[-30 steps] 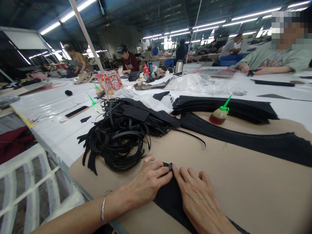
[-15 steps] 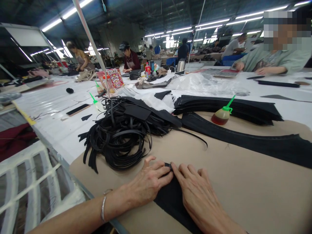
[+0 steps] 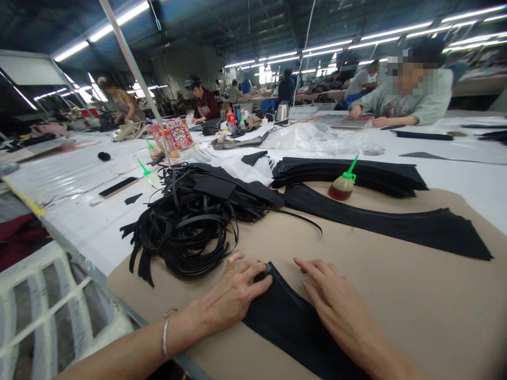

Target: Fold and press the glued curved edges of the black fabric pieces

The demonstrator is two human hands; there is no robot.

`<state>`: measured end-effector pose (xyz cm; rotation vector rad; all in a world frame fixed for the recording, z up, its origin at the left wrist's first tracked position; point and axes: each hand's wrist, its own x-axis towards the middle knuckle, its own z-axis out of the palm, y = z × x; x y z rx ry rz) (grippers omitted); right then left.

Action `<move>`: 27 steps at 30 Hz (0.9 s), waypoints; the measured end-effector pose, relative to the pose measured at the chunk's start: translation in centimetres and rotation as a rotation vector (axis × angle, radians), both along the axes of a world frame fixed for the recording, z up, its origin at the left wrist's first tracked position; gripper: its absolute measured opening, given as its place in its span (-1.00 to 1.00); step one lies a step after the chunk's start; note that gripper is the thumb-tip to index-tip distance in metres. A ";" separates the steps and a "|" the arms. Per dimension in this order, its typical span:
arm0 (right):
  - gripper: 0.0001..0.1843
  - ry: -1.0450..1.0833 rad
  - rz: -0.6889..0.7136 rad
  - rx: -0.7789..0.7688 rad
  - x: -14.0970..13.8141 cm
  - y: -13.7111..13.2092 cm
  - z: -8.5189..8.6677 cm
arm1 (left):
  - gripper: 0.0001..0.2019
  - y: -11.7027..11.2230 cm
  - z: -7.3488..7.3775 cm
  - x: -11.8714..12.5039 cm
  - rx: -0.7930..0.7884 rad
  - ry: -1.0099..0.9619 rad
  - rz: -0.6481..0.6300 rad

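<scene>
Head view: our left hand (image 3: 233,293) lies flat, fingers spread, fingertips pinning folded corner of black fabric piece (image 3: 291,327) on tan board (image 3: 396,295). Our right hand (image 3: 332,301) rests open and flat on same piece's far edge, gripping nothing. We judge pressing goes best with firm, even pressure worked outward along fold. We count two glue bottles: one (image 3: 343,184) amber, one (image 3: 147,174) clear. One tangled heap of black straps (image 3: 186,227) just beyond left hand.
</scene>
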<state>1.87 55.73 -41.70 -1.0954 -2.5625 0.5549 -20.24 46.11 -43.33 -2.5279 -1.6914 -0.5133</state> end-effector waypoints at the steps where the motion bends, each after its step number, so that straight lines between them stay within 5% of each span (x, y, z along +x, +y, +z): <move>1: -0.60 0.000 0.010 -0.011 0.6 -0.3 -0.1 | -0.59 0.0 0.0 0.0 0.006 -0.008 0.003; 6: -0.62 -0.062 -0.007 -0.041 1.3 -2.3 0.6 | -0.59 0.1 0.6 0.2 -0.001 -0.085 0.010; 12: -0.78 -0.124 -0.029 -0.083 0.7 -2.7 1.9 | -0.87 0.8 2.8 2.5 -0.082 -0.256 0.155; 19: -0.87 -0.151 -0.036 -0.137 1.2 -2.9 2.0 | -0.73 2.9 4.1 5.8 -0.303 -0.116 -0.060; 27: -0.92 -0.105 -0.027 -0.220 2.0 -2.8 1.7 | -0.73 3.9 4.2 6.1 -0.399 -0.096 -0.111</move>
